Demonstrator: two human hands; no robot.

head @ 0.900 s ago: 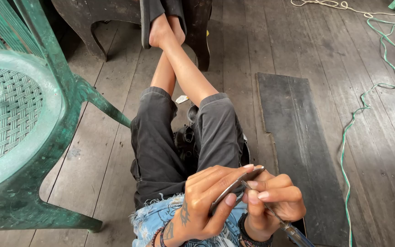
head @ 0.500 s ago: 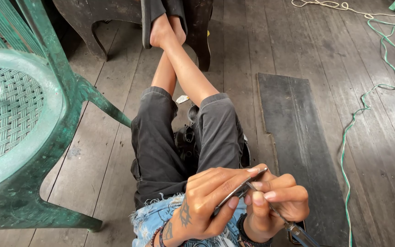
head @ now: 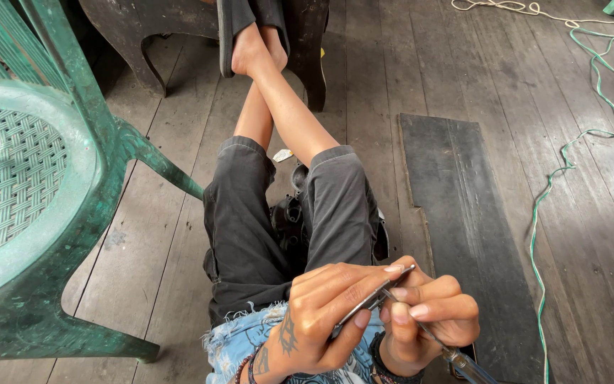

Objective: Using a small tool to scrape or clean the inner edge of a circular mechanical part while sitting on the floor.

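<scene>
Nearby, green chair [head: 44, 235] left, dark board [head: 463, 235] right

Grey, weathered plank floor [head: 463, 64] underfoot. A dark flat board [head: 467, 235] lies on it at right, a green cord [head: 570, 153] snaking beside. A green plastic chair [head: 44, 213] stands left, a small pale scrap [head: 282, 154] near the legs.

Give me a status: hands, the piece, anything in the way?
Left hand pinching slim metal strip. Right hand gripping screwdriver, tip at the strip. Nothing blocking; dark part sits between the knees.
</scene>
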